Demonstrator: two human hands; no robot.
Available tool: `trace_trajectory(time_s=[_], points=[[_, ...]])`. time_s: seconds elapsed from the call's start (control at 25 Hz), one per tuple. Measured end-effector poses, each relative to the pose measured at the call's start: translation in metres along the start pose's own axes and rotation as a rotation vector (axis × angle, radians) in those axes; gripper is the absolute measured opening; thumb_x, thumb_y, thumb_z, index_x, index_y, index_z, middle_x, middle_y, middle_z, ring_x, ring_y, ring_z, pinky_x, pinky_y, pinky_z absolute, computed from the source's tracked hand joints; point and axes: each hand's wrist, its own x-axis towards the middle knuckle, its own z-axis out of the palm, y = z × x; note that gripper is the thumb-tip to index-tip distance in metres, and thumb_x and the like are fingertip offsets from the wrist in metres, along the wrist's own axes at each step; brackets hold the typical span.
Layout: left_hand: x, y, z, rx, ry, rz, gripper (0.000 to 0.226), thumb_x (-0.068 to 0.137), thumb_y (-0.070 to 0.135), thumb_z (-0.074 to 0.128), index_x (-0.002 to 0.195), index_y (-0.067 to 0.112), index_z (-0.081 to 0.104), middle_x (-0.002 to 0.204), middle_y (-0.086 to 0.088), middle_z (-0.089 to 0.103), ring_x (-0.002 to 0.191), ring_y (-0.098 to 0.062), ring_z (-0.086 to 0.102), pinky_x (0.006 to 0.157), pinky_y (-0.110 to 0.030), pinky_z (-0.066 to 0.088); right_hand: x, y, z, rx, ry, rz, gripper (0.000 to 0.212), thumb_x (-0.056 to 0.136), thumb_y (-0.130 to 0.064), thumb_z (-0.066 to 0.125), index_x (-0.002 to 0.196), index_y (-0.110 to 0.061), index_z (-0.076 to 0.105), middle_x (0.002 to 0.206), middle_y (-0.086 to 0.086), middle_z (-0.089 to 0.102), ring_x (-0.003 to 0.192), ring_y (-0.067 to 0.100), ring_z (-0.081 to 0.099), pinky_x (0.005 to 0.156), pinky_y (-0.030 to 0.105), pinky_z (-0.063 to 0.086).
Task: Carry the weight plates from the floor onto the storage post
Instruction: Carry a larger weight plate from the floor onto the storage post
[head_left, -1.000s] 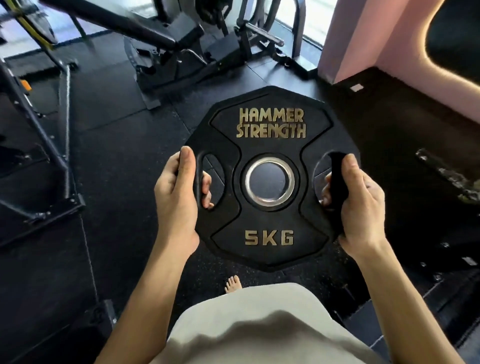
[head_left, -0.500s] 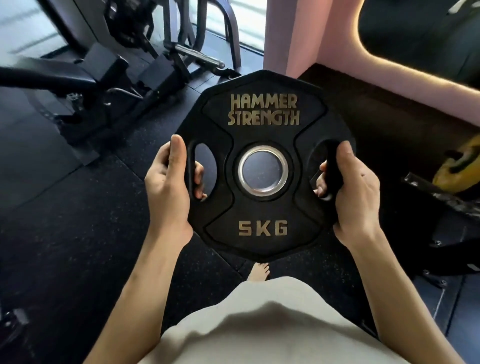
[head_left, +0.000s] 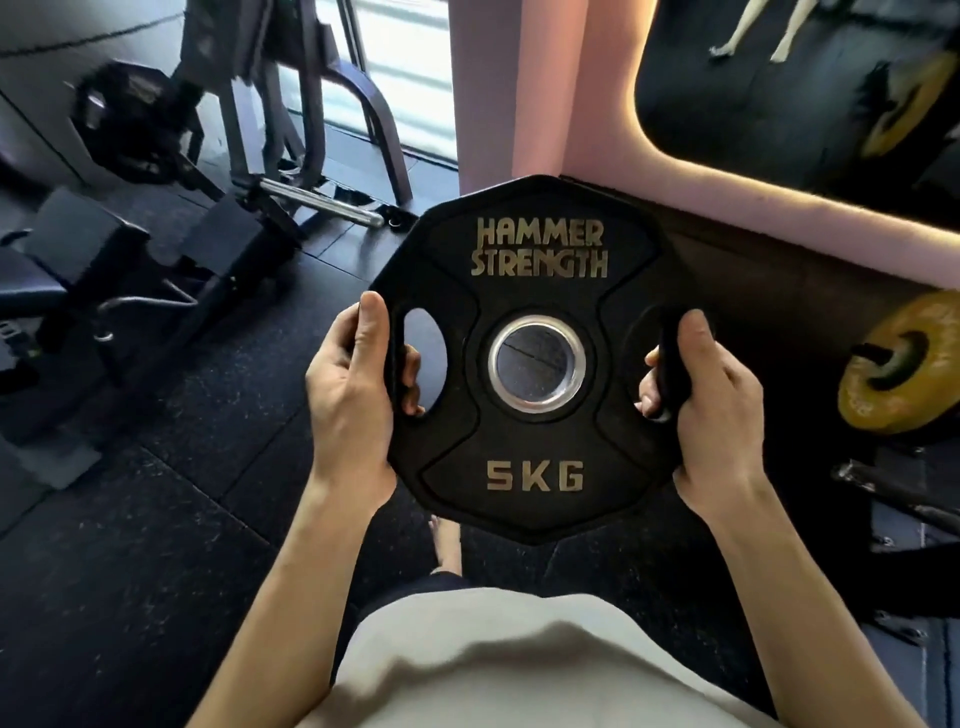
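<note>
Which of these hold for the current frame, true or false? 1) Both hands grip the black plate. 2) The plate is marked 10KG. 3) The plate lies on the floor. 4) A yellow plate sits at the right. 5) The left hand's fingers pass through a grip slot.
1) Both hands grip the black plate: true; the left hand and the right hand each hold a side.
2) Marked 10KG: false; it reads 5KG.
3) Lies on the floor: false; it is held up above the floor.
4) Yellow plate at the right: true.
5) Left hand's fingers through a grip slot: true; fingertips show in the opening.
</note>
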Motion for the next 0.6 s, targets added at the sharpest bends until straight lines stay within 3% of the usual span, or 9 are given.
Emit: trace_trajectory(time_s=[0.36,0.6], points=[[0.245,0.012,0.041,0.004,-0.238,-0.05,0.033,0.1,0.042,0.048,0.076,0.019,0.052,0.06,-0.004,0.049,0.045,-0.015,0.039,0.042,-0.026,0.034,0.16,-0.02,0.112,0.028,0.238,-0.038,0.043,0.097,-0.044,0.05,0.074,-0.009,0.057,0.055,0.001,0.052,0.05,0.012,0.049,0.048,0.02,0.045],[0.36,-0.002,0.107,-0.011,-0.346,-0.054,0.029,0.101,0.039,0.047,0.082,0.02,0.057,0.062,-0.006,0.048,0.046,-0.015,0.038,0.04,-0.023,0.034,0.268,-0.027,0.131,0.074,0.311,-0.07,0.048,0.084,-0.056,0.055,0.075,-0.008,0.058,0.062,0.007,0.05,0.054,0.014,0.049,0.05,0.025,0.044]])
